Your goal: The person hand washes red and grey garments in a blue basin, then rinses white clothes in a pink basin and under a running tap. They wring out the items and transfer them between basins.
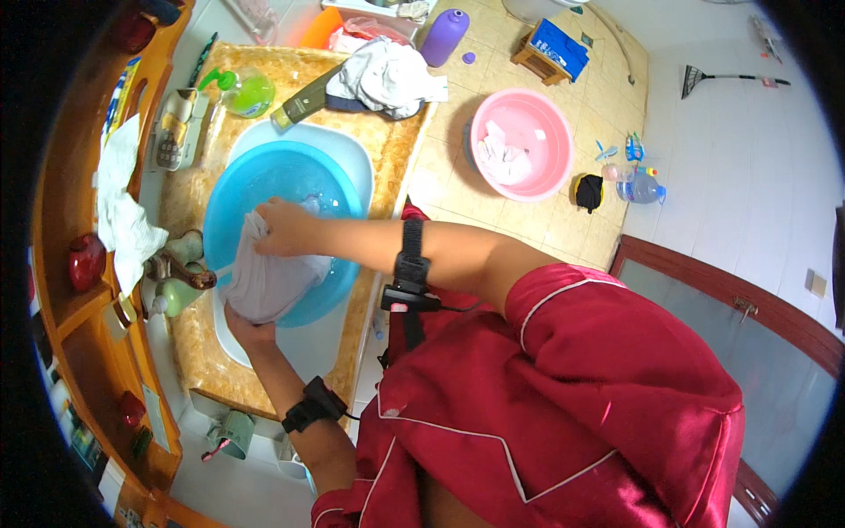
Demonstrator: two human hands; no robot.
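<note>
A wet, pale cloth (274,280) is bunched between my hands over a blue plastic basin (340,175), which sits in the white sink (323,340). My right hand (288,228) grips the cloth's upper part from above, knuckles up. At the basin's near-left edge, my left hand (249,328) holds the cloth's lower end from below; its fingers are partly hidden by the fabric. Water with more submerged fabric shows beyond my right hand. The bronze-coloured tap (191,274) reaches over the basin's rim beside the cloth, and a pale streak, seemingly water, runs from its spout.
On the stone-patterned counter (188,366) stand a green pump bottle (249,94), a dark tube (307,102) and a pile of white cloth (383,76). A wooden shelf (86,330) lines the wall. The floor holds a pink basin (558,142), a purple bottle (445,36) and a stool (554,53).
</note>
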